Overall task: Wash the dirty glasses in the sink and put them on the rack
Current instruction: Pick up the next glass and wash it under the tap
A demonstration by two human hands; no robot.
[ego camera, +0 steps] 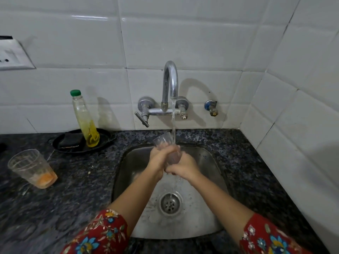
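Observation:
Over the steel sink I hold a clear glass, tilted, its open mouth pointing up and left under the running water. My left hand wraps its middle and my right hand grips its lower end. Water from the tap runs past the glass rim and down onto the drain. A second clear glass with orange residue at its bottom stands on the dark counter at the left. No rack is in view.
A soap bottle with a green cap stands on a black tray with a dark scrubber behind the sink's left corner. White tiled walls close the back and right. A switch plate is on the left wall.

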